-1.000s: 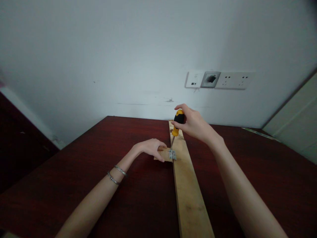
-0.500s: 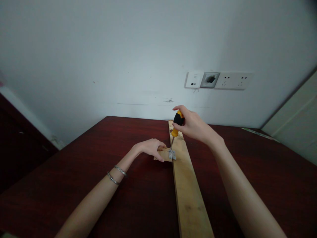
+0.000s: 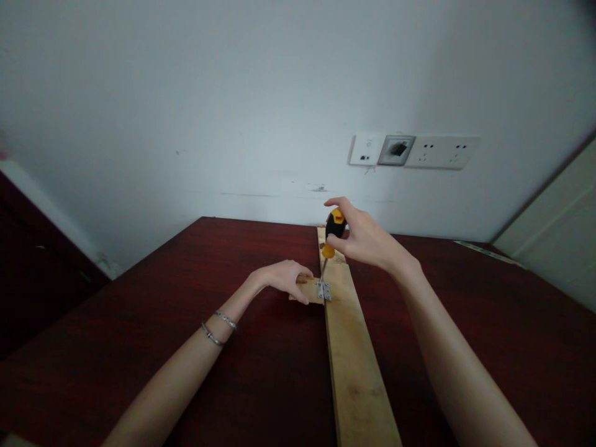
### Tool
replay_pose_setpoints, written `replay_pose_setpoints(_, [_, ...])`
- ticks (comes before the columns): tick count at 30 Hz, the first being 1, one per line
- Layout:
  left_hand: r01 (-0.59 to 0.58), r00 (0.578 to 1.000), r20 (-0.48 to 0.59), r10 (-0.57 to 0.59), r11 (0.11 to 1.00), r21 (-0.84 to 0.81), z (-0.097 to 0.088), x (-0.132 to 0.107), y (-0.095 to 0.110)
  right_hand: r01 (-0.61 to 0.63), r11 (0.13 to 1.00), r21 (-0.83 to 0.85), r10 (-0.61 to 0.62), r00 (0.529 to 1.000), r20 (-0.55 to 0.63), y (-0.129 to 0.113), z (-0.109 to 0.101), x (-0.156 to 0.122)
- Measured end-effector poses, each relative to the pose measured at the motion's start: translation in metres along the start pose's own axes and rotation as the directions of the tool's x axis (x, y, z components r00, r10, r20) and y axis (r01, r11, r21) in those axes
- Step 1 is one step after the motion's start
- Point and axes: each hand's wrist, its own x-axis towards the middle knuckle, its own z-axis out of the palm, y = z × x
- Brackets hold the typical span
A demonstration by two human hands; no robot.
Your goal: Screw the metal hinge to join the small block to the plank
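Observation:
My right hand (image 3: pixel 361 233) is closed around the yellow and black handle of a screwdriver (image 3: pixel 334 226). Its shaft slants down to the upper left part of a small metal hinge (image 3: pixel 325 291). The hinge spans the joint between a short wooden piece (image 3: pixel 312 290) and a long wooden board (image 3: pixel 354 354). With thumb and fingers, my left hand (image 3: pixel 286 277) grips the short piece from its left side, covering part of it. The screw head under the screwdriver tip is too small to make out.
The dark red table (image 3: pixel 251 385) carries the board, which runs away from me towards the white wall (image 3: pixel 233 112). Sockets and switch plates (image 3: pixel 414 152) sit on the wall at right. A thin pale strip (image 3: pixel 488 253) lies near the table's far right edge.
The screwdriver handle has turned slightly in my right hand, and the right thumb has shifted a little. My left hand, the wooden pieces and the hinge stay in place.

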Motion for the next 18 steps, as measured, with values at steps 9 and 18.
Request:
replay_pose_setpoints(9, [0.011, 1.0, 0.012, -0.011, 1.0, -0.015, -0.0017, -0.0007, 0.0017, -0.03, 0.998, -0.064, 0.028, 0.999, -0.034, 0.0048, -0.0012, 0.0004])
replay_pose_setpoints(18, [0.023, 1.0, 0.02, -0.022, 0.999, -0.046, -0.0012, -0.0018, 0.0013, -0.024, 0.998, -0.054, 0.023, 1.0, -0.019, 0.0013, -0.0026, 0.0001])
